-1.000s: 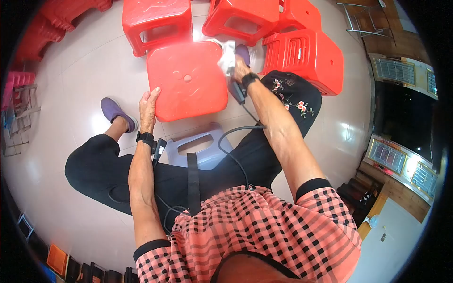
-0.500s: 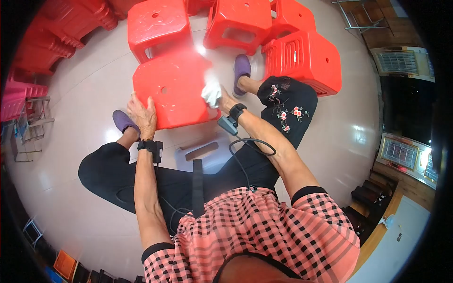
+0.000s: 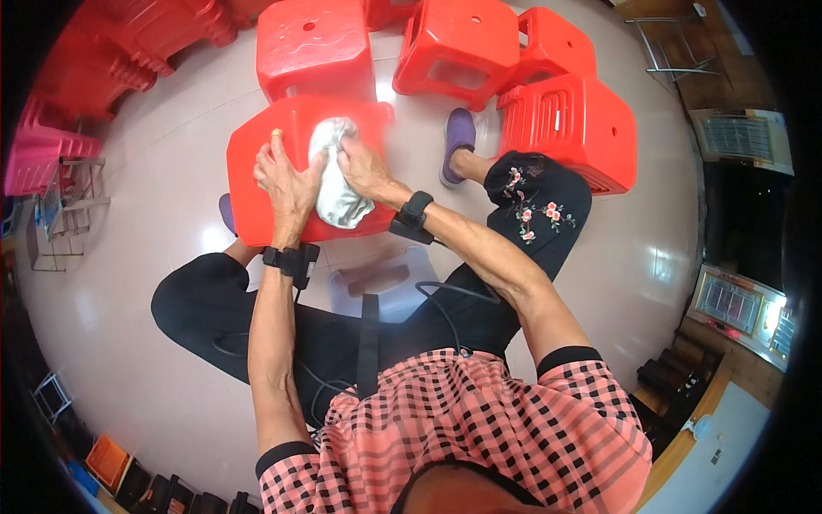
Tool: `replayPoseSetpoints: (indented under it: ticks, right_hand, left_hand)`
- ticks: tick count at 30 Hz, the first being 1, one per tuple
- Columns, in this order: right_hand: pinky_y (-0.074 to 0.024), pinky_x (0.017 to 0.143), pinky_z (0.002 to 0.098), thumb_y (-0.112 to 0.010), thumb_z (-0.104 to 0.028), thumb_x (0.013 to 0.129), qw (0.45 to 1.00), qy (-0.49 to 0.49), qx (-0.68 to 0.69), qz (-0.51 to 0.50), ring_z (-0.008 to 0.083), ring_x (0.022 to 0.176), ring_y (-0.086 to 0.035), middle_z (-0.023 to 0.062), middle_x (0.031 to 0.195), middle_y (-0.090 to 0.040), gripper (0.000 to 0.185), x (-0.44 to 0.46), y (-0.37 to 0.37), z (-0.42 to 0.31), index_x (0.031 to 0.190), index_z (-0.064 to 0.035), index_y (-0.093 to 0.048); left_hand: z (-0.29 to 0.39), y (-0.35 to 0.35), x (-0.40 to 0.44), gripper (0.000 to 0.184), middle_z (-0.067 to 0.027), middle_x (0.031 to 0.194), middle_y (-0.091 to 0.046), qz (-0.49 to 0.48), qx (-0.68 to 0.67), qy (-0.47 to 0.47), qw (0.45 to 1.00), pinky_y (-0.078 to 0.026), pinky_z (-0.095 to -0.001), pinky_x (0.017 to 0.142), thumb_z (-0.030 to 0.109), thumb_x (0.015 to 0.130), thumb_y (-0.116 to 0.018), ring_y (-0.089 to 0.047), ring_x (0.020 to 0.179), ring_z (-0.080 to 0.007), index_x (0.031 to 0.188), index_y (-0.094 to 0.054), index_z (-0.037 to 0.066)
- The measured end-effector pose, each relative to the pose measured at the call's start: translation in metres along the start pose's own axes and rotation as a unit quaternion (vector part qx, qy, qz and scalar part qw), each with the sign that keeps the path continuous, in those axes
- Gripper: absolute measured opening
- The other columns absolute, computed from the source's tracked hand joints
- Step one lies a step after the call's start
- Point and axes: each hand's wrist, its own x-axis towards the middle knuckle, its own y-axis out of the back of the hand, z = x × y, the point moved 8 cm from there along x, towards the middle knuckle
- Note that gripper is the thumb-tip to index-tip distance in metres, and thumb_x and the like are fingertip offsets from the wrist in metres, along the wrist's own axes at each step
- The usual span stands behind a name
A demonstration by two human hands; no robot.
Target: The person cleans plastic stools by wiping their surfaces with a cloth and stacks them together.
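Note:
A red plastic stool (image 3: pixel 248 171) stands before me between my knees. My right hand (image 3: pixel 364 170) is closed on a crumpled white cloth (image 3: pixel 342 206), which lies spread over the middle of the seat. To the left of the cloth, my left hand (image 3: pixel 288 178) rests on the seat with its fingers apart. Its thumb comes up against the cloth's edge; whether it presses on the cloth I cannot tell. The hole in the seat is hidden beneath the cloth and hands.
Another red stool (image 3: pixel 312 43) stands just behind this one. More red stools (image 3: pixel 462 38) are at the back, with a nested stack (image 3: pixel 591 128) beyond my right foot. I sit on a pale plastic stool (image 3: pixel 385 287). Piled red stools (image 3: pixel 128 43) and a metal frame (image 3: pixel 73 206) line the left.
The cloth has moved left with my right hand, from the seat's right edge to its middle, and is now spread out. My left hand has shifted from the stool's left edge onto the seat.

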Motion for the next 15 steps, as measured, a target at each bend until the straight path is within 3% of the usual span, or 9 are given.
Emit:
replayPoseSetpoints:
  ticks: [3,5,7,10,12,15]
  right_hand:
    - [-0.0413,0.066,0.0556,-0.046,-0.017,0.083,0.997,0.043,-0.032,0.048,0.0461,0.078,-0.057,0.0302,0.078,-0.056,0.02,0.023,0.021,-0.025,0.079,0.0019,-0.051]
    - [-0.0438,0.068,0.0547,-0.048,-0.022,0.083,0.984,0.149,-0.063,0.069,0.0452,0.078,-0.058,0.029,0.082,-0.058,0.024,0.058,0.021,-0.031,0.083,0.0011,-0.054]
    - [-0.0463,0.071,0.0533,-0.05,-0.027,0.083,0.972,0.193,-0.115,0.07,0.0437,0.079,-0.059,0.0274,0.087,-0.06,0.029,0.093,0.01,-0.034,0.087,0.0002,-0.057]
    - [-0.0491,0.078,0.0508,-0.052,-0.036,0.082,0.974,0.154,-0.164,0.027,0.041,0.085,-0.062,0.0245,0.095,-0.063,0.038,0.127,-0.011,-0.058,0.095,-0.0021,-0.062]
    - [-0.0495,0.082,0.0495,-0.052,-0.042,0.082,0.988,0.1,-0.12,-0.015,0.0393,0.09,-0.063,0.0225,0.099,-0.064,0.043,0.122,-0.012,-0.059,0.101,-0.0047,-0.065]
    - [-0.0489,0.085,0.0486,-0.053,-0.044,0.081,0.977,0.011,-0.175,-0.125,0.0391,0.097,-0.062,0.0215,0.104,-0.064,0.043,0.154,-0.034,0.023,0.101,-0.0079,-0.067]
  left_hand:
    - [-0.022,0.004,0.007,0.081,-0.0215,0.134,-0.037,-0.003,-0.017,0.021,1.0,-0.028,-0.0576,0.1,0.046,0.075,-0.071,-0.031,0.123,-0.0433,0.138,-0.036,0.01]
    - [-0.029,0.009,0.004,0.079,-0.02,0.134,-0.037,-0.018,-0.055,0.017,0.998,-0.027,-0.0573,0.1,0.044,0.076,-0.07,-0.03,0.124,-0.0423,0.138,-0.036,0.01]
    - [-0.032,0.006,0.001,0.075,-0.0184,0.135,-0.036,-0.018,-0.048,-0.012,0.999,-0.026,-0.0559,0.102,0.042,0.079,-0.068,-0.029,0.126,-0.0403,0.138,-0.036,0.009]
    - [-0.027,0.003,-0.005,0.072,-0.0182,0.136,-0.036,-0.012,-0.04,-0.038,0.998,-0.025,-0.0545,0.103,0.041,0.081,-0.067,-0.029,0.126,-0.0393,0.138,-0.037,0.008]
    - [-0.02,0.003,-0.008,0.071,-0.0182,0.135,-0.037,-0.006,-0.023,-0.044,0.999,-0.025,-0.0531,0.104,0.04,0.082,-0.066,-0.03,0.126,-0.0387,0.138,-0.037,0.008]
    - [-0.032,0.01,-0.001,0.069,-0.0179,0.134,-0.039,-0.016,-0.052,-0.01,0.998,-0.025,-0.0517,0.105,0.039,0.082,-0.066,-0.031,0.126,-0.0381,0.137,-0.038,0.008]
